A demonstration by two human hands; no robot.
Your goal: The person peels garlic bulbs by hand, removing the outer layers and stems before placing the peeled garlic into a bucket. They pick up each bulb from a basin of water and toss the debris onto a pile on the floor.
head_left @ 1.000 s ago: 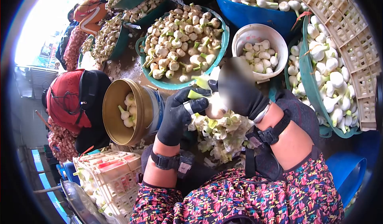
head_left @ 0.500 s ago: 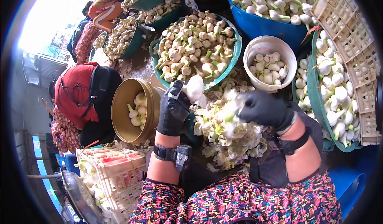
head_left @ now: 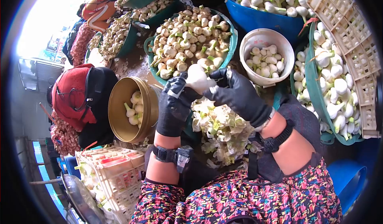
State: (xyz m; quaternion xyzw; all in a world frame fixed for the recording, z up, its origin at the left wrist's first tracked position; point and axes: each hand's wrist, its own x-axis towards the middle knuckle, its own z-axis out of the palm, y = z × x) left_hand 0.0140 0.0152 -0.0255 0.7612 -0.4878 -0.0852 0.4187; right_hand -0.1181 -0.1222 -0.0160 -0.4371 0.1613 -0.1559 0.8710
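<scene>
A white, peeled-looking garlic bulb (head_left: 196,78) is held up in front of me. My left hand (head_left: 174,100), in a black glove with pale tape on a finger, is closed around its lower left side. At the bulb's right side is my right hand (head_left: 238,97), also black-gloved, its thumb and forefinger bent around that edge. The other right fingers are curled, and their tips are partly hidden. Below both hands lies a heap of loose garlic skins (head_left: 223,128). Just beyond the bulb stands a green tub (head_left: 234,44) of unpeeled garlic.
A tan bucket (head_left: 149,108) with a few bulbs stands left, a white bucket (head_left: 288,66) of bulbs right. A blue tub (head_left: 255,21) and a green basin (head_left: 317,92) hold white garlic. Plastic crates (head_left: 347,36) flank me. Another person in a red top (head_left: 72,96) is at left.
My right hand has moved left and up from the skin heap to the garlic bulb. My left hand keeps hold of the bulb, which has shifted slightly. The view has moved a little.
</scene>
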